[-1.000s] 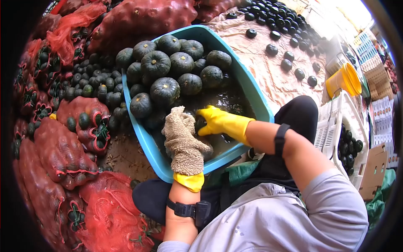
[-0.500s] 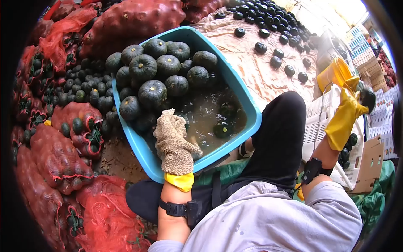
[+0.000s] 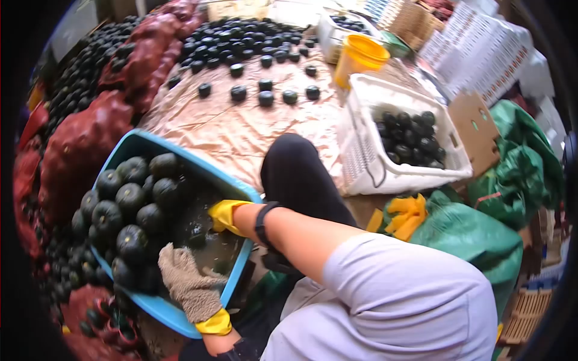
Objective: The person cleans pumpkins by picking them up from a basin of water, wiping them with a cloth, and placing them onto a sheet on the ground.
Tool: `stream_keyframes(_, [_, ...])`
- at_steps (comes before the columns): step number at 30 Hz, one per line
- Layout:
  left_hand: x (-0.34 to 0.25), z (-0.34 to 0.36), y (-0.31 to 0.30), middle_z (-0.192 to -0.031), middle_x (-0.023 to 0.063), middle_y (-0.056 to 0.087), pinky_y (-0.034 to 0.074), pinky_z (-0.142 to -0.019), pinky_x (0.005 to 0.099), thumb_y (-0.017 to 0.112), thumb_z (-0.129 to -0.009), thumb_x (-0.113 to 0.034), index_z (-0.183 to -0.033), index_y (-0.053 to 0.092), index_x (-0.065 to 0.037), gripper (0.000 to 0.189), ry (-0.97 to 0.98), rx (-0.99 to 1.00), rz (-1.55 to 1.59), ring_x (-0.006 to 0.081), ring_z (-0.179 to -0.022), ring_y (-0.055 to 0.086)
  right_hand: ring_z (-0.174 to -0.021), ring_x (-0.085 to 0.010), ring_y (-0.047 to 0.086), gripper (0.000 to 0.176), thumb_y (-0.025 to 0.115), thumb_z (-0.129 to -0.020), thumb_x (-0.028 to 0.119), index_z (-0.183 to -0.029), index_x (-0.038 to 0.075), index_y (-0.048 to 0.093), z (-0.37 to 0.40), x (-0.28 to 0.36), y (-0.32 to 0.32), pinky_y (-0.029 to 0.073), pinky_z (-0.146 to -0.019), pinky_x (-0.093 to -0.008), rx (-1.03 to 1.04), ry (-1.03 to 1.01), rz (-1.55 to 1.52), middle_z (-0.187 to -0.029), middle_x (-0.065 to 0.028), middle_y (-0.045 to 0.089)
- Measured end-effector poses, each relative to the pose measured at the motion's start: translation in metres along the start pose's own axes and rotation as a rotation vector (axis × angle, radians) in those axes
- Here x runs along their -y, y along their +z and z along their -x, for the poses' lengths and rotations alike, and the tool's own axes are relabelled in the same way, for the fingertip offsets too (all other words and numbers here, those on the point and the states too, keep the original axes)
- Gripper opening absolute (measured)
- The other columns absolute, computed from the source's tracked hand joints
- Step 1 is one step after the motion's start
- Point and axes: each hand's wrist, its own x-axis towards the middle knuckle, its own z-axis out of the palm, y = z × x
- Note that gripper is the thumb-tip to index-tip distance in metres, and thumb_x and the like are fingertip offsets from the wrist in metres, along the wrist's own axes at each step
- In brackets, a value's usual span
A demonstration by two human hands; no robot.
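Note:
My left hand (image 3: 188,286), in a tan terry mitt over a yellow glove, is at the near end of the blue tub (image 3: 244,262). It rests beside the heap of dark green kabocha squashes (image 3: 131,198), and the mitt hides its fingers. Reaching in over the tub's right side, my right hand (image 3: 224,215) wears a yellow rubber glove. Its fingers dip toward the murky water (image 3: 211,249) and are hidden, so I cannot tell whether they hold anything.
A white crate (image 3: 394,174) of dark squashes stands to the right, with a yellow bucket (image 3: 361,57) behind it. More squashes (image 3: 239,93) sit on a pinkish cloth (image 3: 235,132). Red mesh sacks (image 3: 78,156) line the left. Green sacking (image 3: 463,246) lies on the right.
My right hand has swung from above the white crate, where it held a squash, across into the tub, and that squash no longer shows in it. The view has turned to the right.

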Motion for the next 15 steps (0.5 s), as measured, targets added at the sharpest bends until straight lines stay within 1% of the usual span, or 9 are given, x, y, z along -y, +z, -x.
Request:
stream_keyframes(1, [0.006, -0.01, -0.01, -0.134, 0.0104, 0.063, 0.049, -0.112, 0.0388, 0.067, -0.103, -0.033, -0.135, 0.068, -0.01, 0.039, 0.009, 0.023, -0.012, 0.0262, -0.119, 0.061, -0.118, -0.0358, 0.073, 0.052, 0.08, -0.088, 0.043, -0.127, 0.009, 0.077, -0.019, -0.007, 0.005, 0.058, -0.098, -0.046, 0.054, 0.041, -0.049, -0.131, -0.0169, 0.075])
stream_keyframes(4, [0.014, -0.024, -0.008, -0.134, 0.0105, 0.063, 0.049, -0.113, 0.0401, 0.066, -0.105, -0.034, -0.134, 0.069, -0.011, 0.037, -0.089, 0.012, 0.092, 0.0268, -0.123, 0.061, -0.125, -0.0364, 0.069, 0.077, 0.081, -0.085, 0.055, -0.146, 0.011, 0.065, 0.051, 0.028, -0.04, 0.053, -0.106, -0.0448, -0.058, 0.153, -0.635, -0.132, -0.019, 0.074])
stream_keyframes(6, [-0.005, 0.009, 0.016, -0.134, 0.0114, 0.063, 0.048, -0.115, 0.0414, 0.069, -0.105, -0.03, -0.138, 0.066, -0.012, 0.038, 0.176, 0.257, -0.351, 0.0265, -0.127, 0.06, -0.124, -0.0302, 0.067, 0.069, 0.079, -0.09, 0.051, -0.144, 0.011, 0.063, 0.084, 0.063, -0.039, 0.051, -0.108, -0.0403, -0.229, -0.134, -0.929, -0.135, -0.0176, 0.07])
stream_keyframes(7, [-0.01, 0.012, 0.02, -0.134, 0.0112, 0.063, 0.048, -0.115, 0.0412, 0.068, -0.105, -0.031, -0.138, 0.066, -0.012, 0.038, 0.305, 0.31, -0.49, 0.0265, -0.127, 0.06, -0.124, -0.033, 0.067, 0.061, 0.079, -0.093, 0.046, -0.142, 0.012, 0.064, 0.12, 0.094, -0.047, 0.05, -0.109, -0.04, -0.287, -0.261, -0.955, -0.134, -0.0177, 0.07])
stream_keyframes(8, [-0.009, 0.012, 0.021, -0.135, 0.0111, 0.062, 0.048, -0.115, 0.041, 0.067, -0.106, -0.031, -0.139, 0.065, -0.012, 0.038, 0.335, 0.305, -0.513, 0.0265, -0.127, 0.06, -0.127, -0.0365, 0.065, 0.058, 0.081, -0.092, 0.044, -0.139, 0.013, 0.066, 0.131, 0.11, -0.038, 0.049, -0.111, -0.0422, -0.379, -0.472, -0.82, -0.132, -0.0179, 0.07])
stream_keyframes(11, [-0.002, 0.015, 0.021, -0.137, 0.0107, 0.062, 0.048, -0.115, 0.0405, 0.063, -0.107, -0.033, -0.141, 0.063, -0.013, 0.039, 0.377, 0.263, -0.517, 0.0264, -0.127, 0.06, -0.13, -0.041, 0.061, 0.046, 0.082, -0.091, 0.034, -0.13, 0.012, 0.069, 0.106, 0.135, 0.001, 0.048, -0.112, -0.0479, -0.735, -0.639, -0.695, -0.13, -0.0204, 0.068])
stream_keyframes(13, [0.001, 0.015, 0.02, -0.138, 0.0104, 0.062, 0.047, -0.116, 0.0401, 0.061, -0.108, -0.034, -0.142, 0.062, -0.014, 0.039, 0.388, 0.251, -0.51, 0.0263, -0.127, 0.06, -0.128, -0.0425, 0.061, 0.042, 0.079, -0.09, 0.028, -0.127, 0.01, 0.069, 0.058, 0.136, 0.001, 0.049, -0.11, -0.0491, -0.958, -0.332, -0.724, -0.129, -0.0207, 0.068])
stream_keyframes(14, [0.0, 0.016, 0.02, -0.138, 0.0103, 0.062, 0.047, -0.116, 0.0399, 0.06, -0.109, -0.035, -0.143, 0.061, -0.014, 0.04, 0.382, 0.255, -0.502, 0.0263, -0.128, 0.061, -0.128, -0.0437, 0.061, 0.042, 0.077, -0.09, 0.026, -0.127, 0.008, 0.068, 0.041, 0.147, 0.006, 0.049, -0.109, -0.0505, -0.931, -0.137, -0.837, -0.129, -0.0204, 0.067])
stream_keyframes(15, [-0.005, 0.016, 0.018, -0.139, 0.0102, 0.061, 0.047, -0.116, 0.0397, 0.059, -0.109, -0.035, -0.143, 0.06, -0.014, 0.04, 0.366, 0.261, -0.484, 0.0263, -0.128, 0.061, -0.128, -0.0436, 0.061, 0.042, 0.078, -0.089, 0.026, -0.126, 0.008, 0.069, 0.052, 0.147, 0.003, 0.049, -0.11, -0.0508, -0.946, -0.376, -0.785, -0.129, -0.0205, 0.067])
